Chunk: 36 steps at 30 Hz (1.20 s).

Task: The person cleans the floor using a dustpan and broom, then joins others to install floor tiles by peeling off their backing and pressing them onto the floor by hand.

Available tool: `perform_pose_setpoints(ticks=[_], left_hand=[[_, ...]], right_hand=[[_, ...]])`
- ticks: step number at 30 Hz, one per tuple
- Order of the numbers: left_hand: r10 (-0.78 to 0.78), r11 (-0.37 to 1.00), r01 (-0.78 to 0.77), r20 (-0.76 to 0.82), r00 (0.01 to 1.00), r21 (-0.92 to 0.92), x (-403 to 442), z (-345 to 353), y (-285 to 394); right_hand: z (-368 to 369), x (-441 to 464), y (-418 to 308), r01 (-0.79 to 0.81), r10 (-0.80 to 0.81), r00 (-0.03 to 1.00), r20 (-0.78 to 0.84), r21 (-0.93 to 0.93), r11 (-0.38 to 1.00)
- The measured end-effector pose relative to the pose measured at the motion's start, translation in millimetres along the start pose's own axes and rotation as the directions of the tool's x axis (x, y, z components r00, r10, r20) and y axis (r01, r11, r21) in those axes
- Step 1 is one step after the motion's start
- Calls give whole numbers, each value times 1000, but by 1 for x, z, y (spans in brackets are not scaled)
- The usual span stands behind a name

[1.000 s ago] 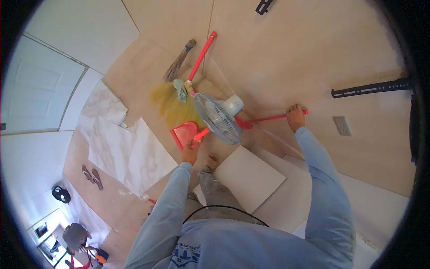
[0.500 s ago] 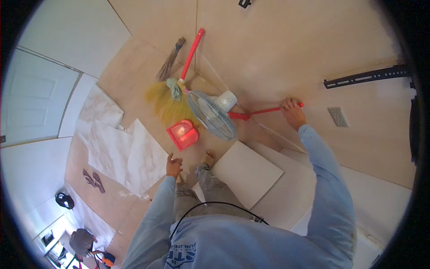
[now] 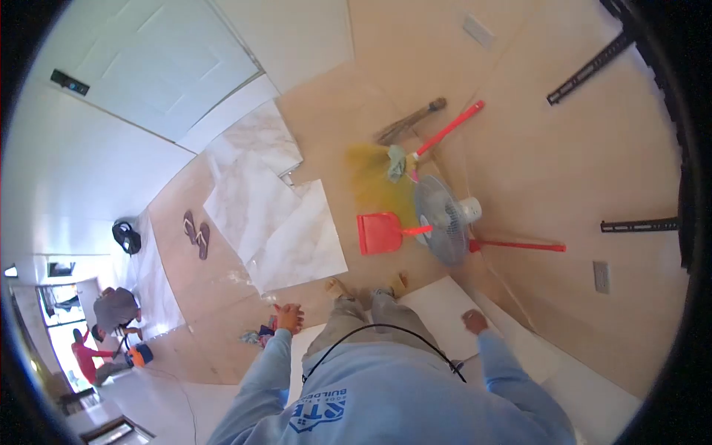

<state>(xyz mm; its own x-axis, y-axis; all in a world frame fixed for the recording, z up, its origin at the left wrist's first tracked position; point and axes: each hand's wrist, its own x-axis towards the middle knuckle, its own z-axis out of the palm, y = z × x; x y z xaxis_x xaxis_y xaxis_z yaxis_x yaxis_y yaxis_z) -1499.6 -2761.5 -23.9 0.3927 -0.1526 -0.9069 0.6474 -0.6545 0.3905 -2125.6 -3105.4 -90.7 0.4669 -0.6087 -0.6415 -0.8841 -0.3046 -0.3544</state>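
Observation:
My left hand (image 3: 290, 317) is open with its fingers spread, holding nothing, above the floor left of my legs. A small heap of crumpled cloth (image 3: 259, 335) lies just beyond it. My right hand (image 3: 475, 320) looks curled closed and slightly blurred, with nothing visible in it, over the white panels (image 3: 439, 311). Ahead of it, a red pole (image 3: 519, 245) extends from behind the electric fan (image 3: 443, 221) toward the wall, apart from my hand. A red dustpan (image 3: 380, 233) lies left of the fan; whether the pole joins it is hidden.
A soft broom (image 3: 382, 178) with a red handle and a stick broom (image 3: 411, 121) are beyond the fan. Marbled sheets (image 3: 274, 215) and slippers (image 3: 196, 234) lie at left. Black brackets (image 3: 639, 225) project at right. Two people (image 3: 117, 308) are at far left.
My right hand has let go of the red pole and drawn back toward my body. The view has turned, and everything ahead appears shifted right. My left hand stays open.

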Motion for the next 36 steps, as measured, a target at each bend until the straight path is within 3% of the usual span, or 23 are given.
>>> perform_pose_setpoints(ticks=[1,2,3,4,5,7,9,10,13,16,20,22,23,25,26,27,28,30,31,32,33,35,36], left_hand=[[-81,991,85,42,996,-102,8,-17,-16],[-35,996,37,31,999,-75,9,-28,-27],[9,999,-8,20,1000,-46,8,-36,-38],[55,998,-55,12,998,-12,9,-46,-48],[-3,975,44,188,982,-216,27,-73,-66],[-19,802,334,539,842,-494,62,-106,-102],[18,948,25,133,991,-317,40,-99,-93],[76,980,-91,-86,993,-176,22,-93,-75],[156,966,-184,-161,975,-182,6,-113,-46],[150,945,-190,-163,975,-267,-7,-144,-25],[153,929,-238,-293,944,-282,-15,-188,-34],[194,938,-271,-322,927,-214,-12,-200,-52],[277,949,-315,-430,859,-18,-12,-201,-64],[454,885,-273,-564,690,378,-20,-195,-102],[492,846,-236,-532,689,478,-37,-186,-120],[526,794,-191,-495,691,577,-52,-177,-139],[460,864,-210,-547,699,458,-61,-161,-160],[264,963,-248,-563,783,106,-82,-122,-201],[302,953,-257,-590,749,162,-88,-105,-218],[118,992,-116,-543,831,38,-97,-89,-231],[-62,997,30,-469,881,-76,-103,-73,-243],[275,958,-212,-406,871,194,-88,-44,-312],[167,930,-65,-257,952,363,-94,-46,-303]], right_hand=[[1,-14,-39,-181,154,979,136,221,958],[1,-24,-76,-384,284,916,283,420,822],[-2,-33,-110,-484,325,870,371,516,707],[-5,-39,-141,-538,346,840,419,556,634],[-6,-37,-169,-489,332,869,366,540,685],[-8,-33,-210,-393,298,918,263,490,778],[-16,-24,-232,-370,278,928,249,517,772],[-21,-16,-245,-355,262,934,245,528,771],[-38,4,-280,-356,234,932,277,577,735],[-60,11,-334,-343,227,933,279,503,793],[-43,39,-357,-311,161,927,339,453,835],[-31,73,-348,-76,-43,912,408,271,960],[-33,90,-347,46,-126,883,452,183,982],[-50,108,-382,-13,0,812,584,19,1000],[-53,112,-406,-31,60,773,632,-57,998],[-52,132,-414,107,-40,732,680,-57,993],[-41,175,-392,238,-129,674,727,-48,970],[-33,207,-402,207,-109,643,758,-35,978],[-38,214,-432,50,-6,670,742,-37,998],[-41,224,-457,-107,97,685,722,-33,994],[-49,212,-488,-45,16,758,652,27,999],[-43,217,-519,45,-108,814,571,123,991],[-41,221,-533,92,-167,834,526,165,982]])
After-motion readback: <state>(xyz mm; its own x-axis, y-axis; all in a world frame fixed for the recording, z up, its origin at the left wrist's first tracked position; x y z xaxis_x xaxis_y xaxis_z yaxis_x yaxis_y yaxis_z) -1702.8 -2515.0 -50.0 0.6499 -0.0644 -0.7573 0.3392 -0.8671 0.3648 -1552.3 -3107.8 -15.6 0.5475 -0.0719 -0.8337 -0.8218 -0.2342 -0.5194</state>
